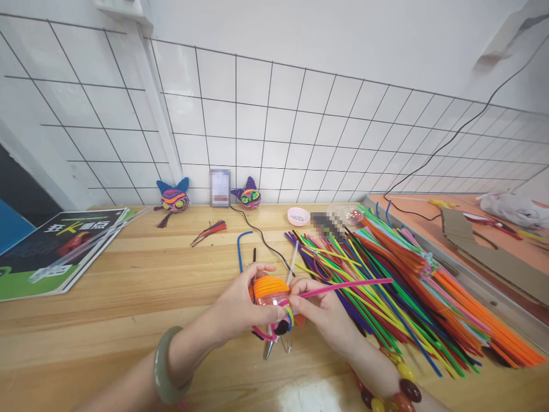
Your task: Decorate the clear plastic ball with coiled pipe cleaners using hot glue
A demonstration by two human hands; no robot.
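Observation:
My left hand [235, 306] is wrapped around a craft ball [270, 286]. Orange pipe cleaner rows cover its top, clear plastic shows at the middle, and pink, yellow and blue strands with a black spot lie lower down. At the ball's right side, the fingers of my right hand [328, 317] pinch a pink pipe cleaner [351, 285], whose free end points right. A translucent stick [293, 260] rises behind the right fingers. Below the ball a metal tip [269, 350] pokes out; the rest of that tool is hidden. A blue pipe cleaner [239, 252] stands behind my left hand.
Many coloured pipe cleaners [386, 286] spread over the table's right side. Two eared craft heads [174, 197] and a phone [220, 189] stand along the back wall. A pink bowl [298, 216], a tassel bundle [210, 230], a cable [261, 233] and a magazine [64, 246] lie around.

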